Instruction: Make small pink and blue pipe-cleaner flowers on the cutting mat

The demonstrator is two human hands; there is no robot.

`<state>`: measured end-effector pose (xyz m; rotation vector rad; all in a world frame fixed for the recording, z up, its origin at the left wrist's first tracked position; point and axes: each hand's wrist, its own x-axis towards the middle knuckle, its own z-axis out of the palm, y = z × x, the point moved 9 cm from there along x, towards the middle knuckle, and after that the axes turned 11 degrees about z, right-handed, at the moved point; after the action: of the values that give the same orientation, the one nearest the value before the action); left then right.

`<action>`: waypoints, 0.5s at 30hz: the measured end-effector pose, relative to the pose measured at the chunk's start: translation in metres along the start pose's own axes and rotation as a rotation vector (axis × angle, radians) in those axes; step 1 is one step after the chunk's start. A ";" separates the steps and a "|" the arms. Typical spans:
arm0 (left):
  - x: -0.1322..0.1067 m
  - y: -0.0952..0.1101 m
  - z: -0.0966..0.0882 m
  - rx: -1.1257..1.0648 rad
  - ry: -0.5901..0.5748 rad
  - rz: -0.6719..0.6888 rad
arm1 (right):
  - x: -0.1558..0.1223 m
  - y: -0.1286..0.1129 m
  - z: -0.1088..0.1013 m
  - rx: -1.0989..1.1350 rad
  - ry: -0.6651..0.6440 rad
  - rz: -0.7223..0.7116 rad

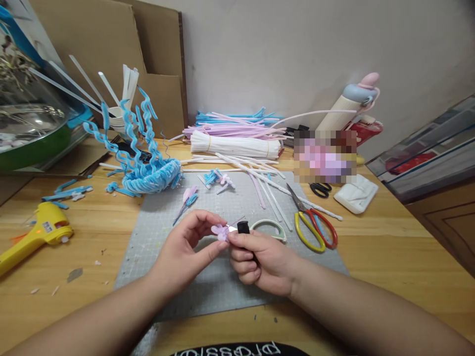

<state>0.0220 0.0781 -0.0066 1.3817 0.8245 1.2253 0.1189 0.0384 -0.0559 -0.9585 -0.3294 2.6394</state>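
Both hands meet over a grey cutting mat [156,232]. My left hand [185,247] is closed, its fingertips pinching a small pale purple pipe-cleaner flower [220,231]. My right hand [260,259] is closed round a black-handled tool [243,227] whose thin metal tip touches the flower. A thin wire stem sticks out from the flower toward the upper right.
A yellow glue gun [35,235] lies at left. A curly blue pipe-cleaner piece [143,158] stands behind the mat. Bundles of white, pink and blue pipe cleaners [235,143] lie at the back. Red-yellow scissors [315,227], a pale ring-shaped holder [269,226] and black scissors [319,188] are at right.
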 end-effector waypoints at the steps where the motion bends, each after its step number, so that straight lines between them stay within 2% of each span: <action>1: 0.000 0.000 0.000 -0.012 0.009 -0.016 | 0.000 0.000 0.001 -0.011 0.000 -0.006; 5: -0.001 -0.005 0.001 -0.078 0.031 -0.126 | -0.002 -0.003 0.002 -0.082 0.034 -0.028; 9: 0.001 -0.009 -0.009 -0.070 0.113 -0.186 | -0.007 -0.011 0.000 -0.146 0.107 -0.107; 13: 0.002 -0.015 -0.016 -0.161 0.182 -0.235 | -0.018 -0.031 -0.007 -0.283 0.265 -0.318; 15: 0.003 -0.016 -0.015 -0.191 0.176 -0.225 | -0.025 -0.041 -0.009 -0.368 0.346 -0.429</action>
<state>0.0108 0.0874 -0.0227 1.0095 0.9326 1.2259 0.1514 0.0682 -0.0351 -1.2660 -0.8473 2.0199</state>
